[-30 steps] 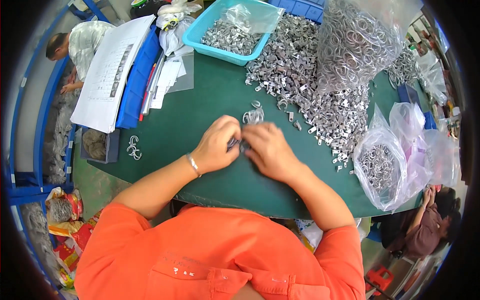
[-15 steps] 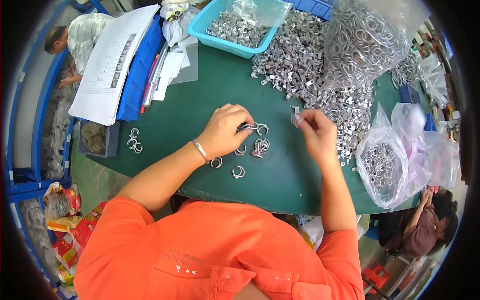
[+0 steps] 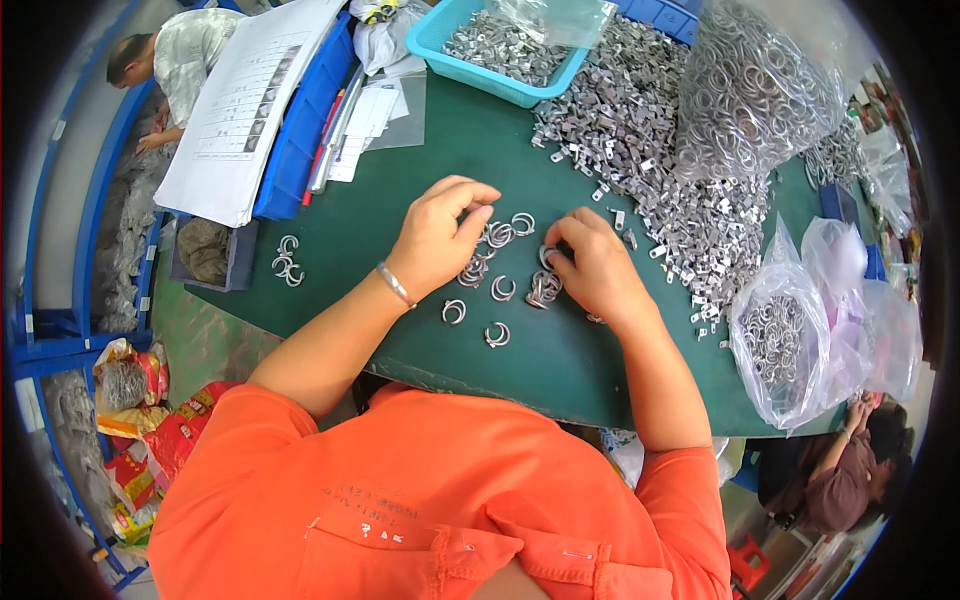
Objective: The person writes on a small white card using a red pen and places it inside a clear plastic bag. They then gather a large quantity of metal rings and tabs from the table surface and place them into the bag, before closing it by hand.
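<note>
My left hand rests over the green table, thumb and forefinger apart with nothing between them. Beside its fingertips lies a loose cluster of open silver metal rings. To the right, my right hand pinches an open metal ring between thumb and fingers. Just below that ring sits a small stack of rings. Nearer to me are separate rings, one closest to my body. Two small metal clips lie beyond my right knuckles.
A heap of metal clips spreads at the right, under a clear bag of rings. A turquoise basket stands at the back. An open plastic bag lies at right. Papers lean on a blue bin at left. Two people are nearby.
My right hand has moved left from the clip heap to the rings; the clip piece is out of its fingertips and a ring is in them. My left hand has let go of its rings.
</note>
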`<state>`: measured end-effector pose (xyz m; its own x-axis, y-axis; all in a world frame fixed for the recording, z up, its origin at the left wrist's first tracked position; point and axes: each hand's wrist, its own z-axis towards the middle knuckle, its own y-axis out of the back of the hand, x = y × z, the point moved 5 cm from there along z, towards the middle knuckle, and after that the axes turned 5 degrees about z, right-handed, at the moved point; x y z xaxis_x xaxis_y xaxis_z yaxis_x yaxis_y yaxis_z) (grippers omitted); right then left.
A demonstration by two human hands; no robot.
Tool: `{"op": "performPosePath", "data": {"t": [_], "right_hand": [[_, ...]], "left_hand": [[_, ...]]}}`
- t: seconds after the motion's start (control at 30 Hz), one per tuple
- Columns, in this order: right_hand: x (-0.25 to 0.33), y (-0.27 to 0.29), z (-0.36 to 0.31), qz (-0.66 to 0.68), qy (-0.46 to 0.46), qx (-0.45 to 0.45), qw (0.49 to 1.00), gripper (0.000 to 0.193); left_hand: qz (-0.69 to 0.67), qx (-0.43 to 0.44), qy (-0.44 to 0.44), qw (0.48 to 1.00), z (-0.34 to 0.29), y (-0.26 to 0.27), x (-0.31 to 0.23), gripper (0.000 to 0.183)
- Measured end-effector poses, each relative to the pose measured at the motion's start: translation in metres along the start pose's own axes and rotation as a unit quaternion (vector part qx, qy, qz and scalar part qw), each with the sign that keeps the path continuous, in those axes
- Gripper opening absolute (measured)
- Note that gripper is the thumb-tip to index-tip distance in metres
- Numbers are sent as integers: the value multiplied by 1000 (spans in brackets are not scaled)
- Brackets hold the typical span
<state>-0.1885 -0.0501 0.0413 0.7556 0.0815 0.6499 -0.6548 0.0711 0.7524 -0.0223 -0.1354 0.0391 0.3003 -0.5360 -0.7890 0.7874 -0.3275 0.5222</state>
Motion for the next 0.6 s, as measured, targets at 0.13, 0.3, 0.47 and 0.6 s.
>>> {"op": "performPosePath", "data": {"t": [0.13,0.3,0.47,0.6], "right_hand": [[3,-7,18,108,-59,24,992,23],[5,-6,24,72,8,-10,997,17],[-28,30,-3,93,-125,-8,988,13],[-31,44,-25,26,-61,2,998,26]], "left_hand": [[18,-16,57,998,-22,15,16,14],[31,-48,17,998,-28,13,19,12],[30,-45,16,998,-29,16,21,13],[24,-49,13,998,-28,16,21,12]]}}
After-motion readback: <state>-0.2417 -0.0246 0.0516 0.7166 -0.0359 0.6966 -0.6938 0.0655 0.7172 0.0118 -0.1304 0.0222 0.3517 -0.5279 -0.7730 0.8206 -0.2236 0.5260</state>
